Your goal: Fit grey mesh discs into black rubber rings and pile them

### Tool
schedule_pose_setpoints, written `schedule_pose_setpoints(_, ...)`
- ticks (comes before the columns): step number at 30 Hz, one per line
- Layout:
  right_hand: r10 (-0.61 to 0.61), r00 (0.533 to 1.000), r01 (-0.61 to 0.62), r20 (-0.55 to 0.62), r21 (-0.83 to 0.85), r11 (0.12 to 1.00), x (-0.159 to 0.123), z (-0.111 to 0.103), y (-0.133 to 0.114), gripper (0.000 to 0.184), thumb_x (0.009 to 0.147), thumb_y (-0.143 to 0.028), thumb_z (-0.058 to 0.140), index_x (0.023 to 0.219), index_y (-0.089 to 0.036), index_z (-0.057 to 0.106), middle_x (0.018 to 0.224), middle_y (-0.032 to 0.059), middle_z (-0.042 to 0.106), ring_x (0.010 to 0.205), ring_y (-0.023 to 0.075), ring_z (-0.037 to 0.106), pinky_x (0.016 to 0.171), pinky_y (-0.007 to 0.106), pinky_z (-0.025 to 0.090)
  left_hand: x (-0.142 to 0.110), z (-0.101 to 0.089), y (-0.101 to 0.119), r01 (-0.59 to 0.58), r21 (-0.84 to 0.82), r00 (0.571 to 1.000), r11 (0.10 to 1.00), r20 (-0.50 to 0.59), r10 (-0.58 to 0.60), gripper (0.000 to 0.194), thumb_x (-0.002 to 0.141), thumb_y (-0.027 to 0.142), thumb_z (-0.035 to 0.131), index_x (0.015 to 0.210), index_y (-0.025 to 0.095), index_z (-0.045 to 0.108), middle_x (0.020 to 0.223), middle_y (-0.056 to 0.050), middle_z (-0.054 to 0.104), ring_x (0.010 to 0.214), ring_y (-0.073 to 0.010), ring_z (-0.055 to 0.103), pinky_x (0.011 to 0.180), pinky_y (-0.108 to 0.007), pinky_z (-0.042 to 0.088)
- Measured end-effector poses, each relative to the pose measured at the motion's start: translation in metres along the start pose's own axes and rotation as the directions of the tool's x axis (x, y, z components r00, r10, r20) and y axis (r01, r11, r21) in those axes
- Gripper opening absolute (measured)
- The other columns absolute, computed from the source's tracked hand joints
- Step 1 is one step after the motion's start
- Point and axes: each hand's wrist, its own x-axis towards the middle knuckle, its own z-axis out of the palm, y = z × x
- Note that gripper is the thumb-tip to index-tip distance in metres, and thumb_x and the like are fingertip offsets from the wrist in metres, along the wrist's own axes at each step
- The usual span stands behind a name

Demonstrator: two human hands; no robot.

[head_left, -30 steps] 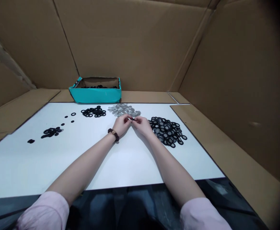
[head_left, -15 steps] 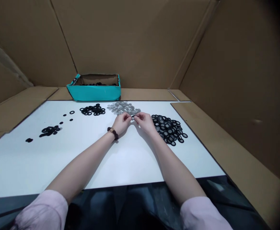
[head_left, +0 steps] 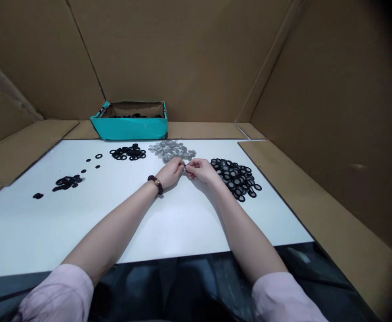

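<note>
This looks like a workshop bench for small parts, closed in by plain brown cardboard walls (head_left: 182, 67) with visible seams. A broad white tabletop (head_left: 176, 228) carries the parts in separate heaps: black rings (head_left: 134, 153), pale see-through discs (head_left: 172, 150) and black rings with grey centres (head_left: 236, 181). Behind them, a teal open box (head_left: 132, 129) holds more dark pieces. The wider room is hidden by the cardboard.

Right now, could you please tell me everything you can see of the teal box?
The teal box stands upright and open-topped at the far edge of the white tabletop. It looks like cardboard, brown inside, its left side slanting outward. Small dark pieces lie inside. Neither the left hand nor the right hand touches it.
</note>
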Motion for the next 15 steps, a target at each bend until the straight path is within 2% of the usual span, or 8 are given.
schedule_pose_setpoints(10,-0.037,0.999,0.037,-0.009,-0.018,0.999,-0.0004,0.0029,0.0001,0.017,0.066,-0.018,0.065,0.057,-0.015,0.051,0.043,-0.0029,0.052,0.039,0.0077,0.048,0.043,0.020,0.040,0.0010,0.0027,-0.0016,0.044,0.072,0.999,0.996,0.009,-0.045,0.015,0.087,0.023,0.034,0.079,0.019,0.046,0.082,-0.007,0.054,0.079,-0.0197,0.052,0.075,-0.033,0.041)
schedule_pose_setpoints(15,-0.029,0.999,0.028,-0.036,-0.041,0.999,-0.0034,0.0052,-0.0019,0.018,0.067,-0.018,0.064,0.055,-0.016,0.052,0.043,-0.0025,0.052,0.038,0.0064,0.045,0.041,0.019,0.037,0.0014,-0.0010,0.0032,0.089,0.041,0.995,0.995,-0.044,-0.087,0.015,0.085,0.022,0.034,0.073,0.020,0.043,0.077,-0.006,0.055,0.078,-0.0192,0.052,0.076,-0.033,0.041)
